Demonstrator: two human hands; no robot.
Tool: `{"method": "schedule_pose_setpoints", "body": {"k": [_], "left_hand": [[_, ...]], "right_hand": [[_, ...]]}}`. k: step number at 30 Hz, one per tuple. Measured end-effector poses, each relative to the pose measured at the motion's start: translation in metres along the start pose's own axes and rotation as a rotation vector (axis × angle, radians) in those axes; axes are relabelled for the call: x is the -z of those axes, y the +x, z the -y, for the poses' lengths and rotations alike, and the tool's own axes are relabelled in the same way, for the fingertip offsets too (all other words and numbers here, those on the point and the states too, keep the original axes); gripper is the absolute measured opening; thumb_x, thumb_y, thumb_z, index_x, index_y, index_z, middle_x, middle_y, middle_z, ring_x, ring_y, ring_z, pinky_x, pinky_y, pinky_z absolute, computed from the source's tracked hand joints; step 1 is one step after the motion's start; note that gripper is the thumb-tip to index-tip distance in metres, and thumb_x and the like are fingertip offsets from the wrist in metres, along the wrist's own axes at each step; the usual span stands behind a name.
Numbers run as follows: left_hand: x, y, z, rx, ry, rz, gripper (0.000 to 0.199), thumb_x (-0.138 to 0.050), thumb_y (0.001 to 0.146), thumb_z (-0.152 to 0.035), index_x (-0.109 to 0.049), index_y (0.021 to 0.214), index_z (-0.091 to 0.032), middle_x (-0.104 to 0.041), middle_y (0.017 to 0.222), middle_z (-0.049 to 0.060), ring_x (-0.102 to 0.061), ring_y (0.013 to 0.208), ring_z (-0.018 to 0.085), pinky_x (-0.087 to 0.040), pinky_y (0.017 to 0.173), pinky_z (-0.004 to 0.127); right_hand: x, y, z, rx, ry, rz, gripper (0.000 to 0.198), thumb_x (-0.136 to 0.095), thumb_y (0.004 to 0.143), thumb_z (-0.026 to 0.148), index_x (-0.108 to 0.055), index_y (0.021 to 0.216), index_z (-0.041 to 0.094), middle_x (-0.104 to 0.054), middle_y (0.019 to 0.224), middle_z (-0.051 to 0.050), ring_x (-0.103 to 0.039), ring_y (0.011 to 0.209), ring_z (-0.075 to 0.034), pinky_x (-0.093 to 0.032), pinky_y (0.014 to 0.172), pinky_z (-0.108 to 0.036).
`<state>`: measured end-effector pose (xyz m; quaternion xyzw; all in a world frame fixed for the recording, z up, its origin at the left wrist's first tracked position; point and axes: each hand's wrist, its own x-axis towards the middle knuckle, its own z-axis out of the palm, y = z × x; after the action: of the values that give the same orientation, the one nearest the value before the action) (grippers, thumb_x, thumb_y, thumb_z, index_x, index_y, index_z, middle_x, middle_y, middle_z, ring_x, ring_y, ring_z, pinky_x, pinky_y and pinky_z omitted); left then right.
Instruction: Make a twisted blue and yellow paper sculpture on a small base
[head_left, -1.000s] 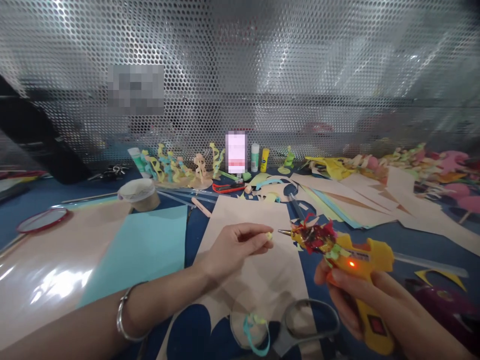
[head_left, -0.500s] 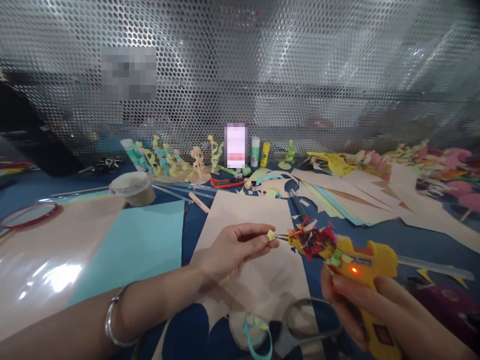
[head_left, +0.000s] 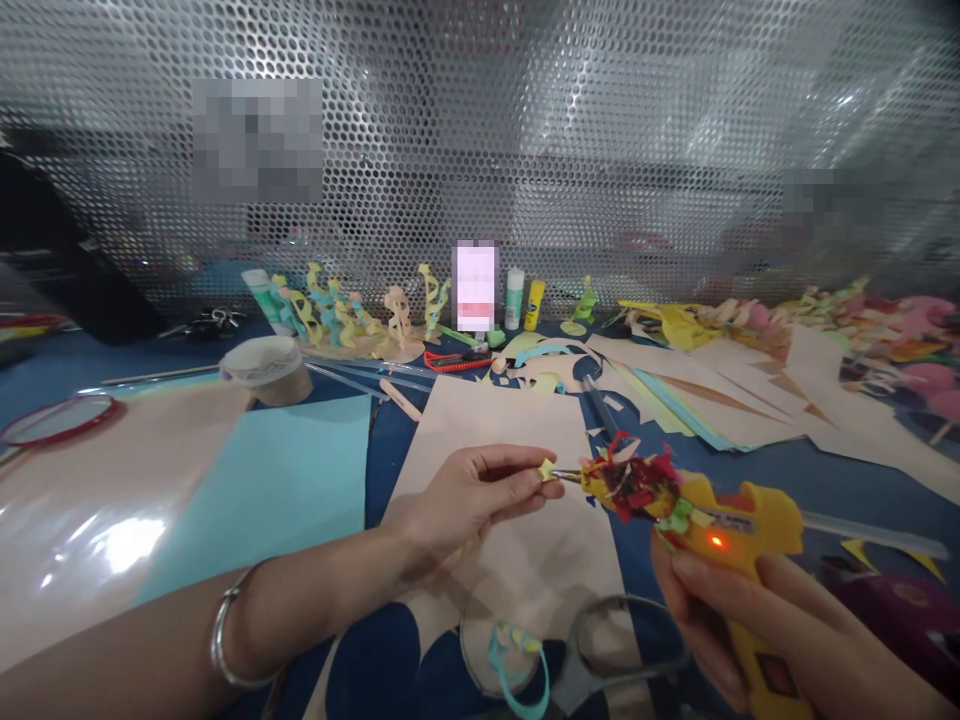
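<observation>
Between the thumb and fingers of my left hand [head_left: 472, 495] is a small yellow paper star [head_left: 547, 469]. My right hand [head_left: 750, 610] is wrapped round the handle of a yellow hot glue gun [head_left: 720, 520], its red light lit and its front crusted with coloured paper scraps. The metal nozzle of the gun meets the star or lies right against it. Below my hands lies a round paper base [head_left: 480, 650] with a curled light-blue paper strip [head_left: 517, 690] and small pieces on it. Grey-handled scissors [head_left: 615, 650] lie beside it.
Beige sheet [head_left: 487, 420] and blue sheet [head_left: 300, 480] cover the table's middle and left. A tape roll [head_left: 266, 370], paper figures [head_left: 330, 310], a red utility knife [head_left: 457, 359], glue sticks [head_left: 514, 300] and a phone [head_left: 475, 285] stand or lie behind. Paper offcuts [head_left: 712, 390] spread rightward.
Both hands, the star and the glue gun appear slightly further right, as does much of the scene. The nozzle stays at the star, and both grips are unchanged.
</observation>
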<state>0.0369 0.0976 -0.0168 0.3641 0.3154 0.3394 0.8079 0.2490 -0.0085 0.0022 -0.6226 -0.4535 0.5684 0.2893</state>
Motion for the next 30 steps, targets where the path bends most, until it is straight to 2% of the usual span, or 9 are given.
{"method": "schedule_pose_setpoints", "body": {"k": [10, 24, 30], "left_hand": [[0.0009, -0.0005, 0.0008, -0.002, 0.004, 0.005, 0.025, -0.074, 0.071, -0.016, -0.07, 0.096, -0.012, -0.074, 0.083, 0.006, -0.068, 0.082, 0.012, -0.05, 0.08, 0.019], [0.0019, -0.001, 0.0012, -0.008, 0.009, 0.008, 0.026, -0.075, 0.071, -0.018, -0.07, 0.096, -0.013, -0.073, 0.084, 0.007, -0.068, 0.085, 0.014, -0.049, 0.086, 0.024], [0.0015, 0.0, 0.0015, -0.015, -0.005, 0.013, 0.026, -0.075, 0.071, -0.017, -0.07, 0.096, -0.012, -0.073, 0.084, 0.006, -0.067, 0.083, 0.012, -0.05, 0.081, 0.02]], "right_hand": [[-0.0014, 0.001, 0.0003, -0.004, -0.015, -0.003, 0.048, -0.043, 0.082, 0.061, -0.048, 0.057, 0.02, -0.049, 0.045, 0.002, -0.046, 0.046, -0.011, -0.037, 0.052, -0.024], [-0.0009, 0.0001, 0.0025, 0.008, -0.072, -0.023, 0.049, -0.04, 0.083, 0.062, -0.048, 0.057, 0.021, -0.051, 0.046, 0.001, -0.047, 0.049, -0.012, -0.038, 0.054, -0.024], [-0.0006, 0.0016, 0.0014, -0.017, -0.05, 0.003, 0.051, -0.04, 0.083, 0.062, -0.046, 0.054, 0.02, -0.05, 0.046, 0.001, -0.046, 0.049, -0.012, -0.037, 0.053, -0.024]]}}
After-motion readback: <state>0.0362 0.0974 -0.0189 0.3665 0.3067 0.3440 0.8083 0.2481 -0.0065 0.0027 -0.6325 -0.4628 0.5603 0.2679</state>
